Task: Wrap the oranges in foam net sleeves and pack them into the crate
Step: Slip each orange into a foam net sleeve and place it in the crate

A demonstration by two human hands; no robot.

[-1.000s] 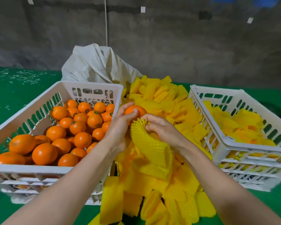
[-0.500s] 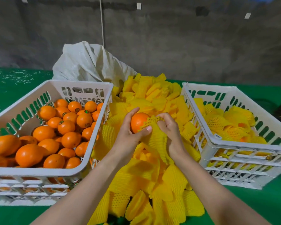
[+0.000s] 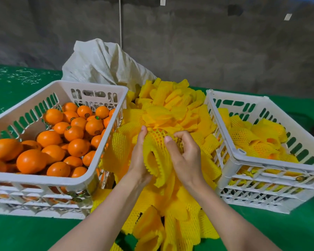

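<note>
The left hand point(image 3: 139, 160) and the right hand point(image 3: 186, 156) both hold one yellow foam net sleeve point(image 3: 157, 156) in the middle, above a big pile of sleeves point(image 3: 170, 105). The fingers of both hands curl round it, and the right thumb presses on the net. The sleeve is soft and full of little holes, with a wavy edge at its open end. Its top end is stretched round, and the orange point(image 3: 159, 134) inside shows only as colour through the holes. On the left stands a white plastic crate point(image 3: 34, 180) with slots in its walls, full of smooth, shiny bare oranges point(image 3: 76, 147), some with small stickers. On the right stands another white crate point(image 3: 261, 165) that holds wrapped oranges point(image 3: 241, 134), lumpy and yellow. The pile lies between the two crates and touches both. Behind the pile sits a crumpled white sack point(image 3: 101, 62). Everything rests on a green table point(image 3: 16, 230) before a rough grey wall point(image 3: 207, 42).
</note>
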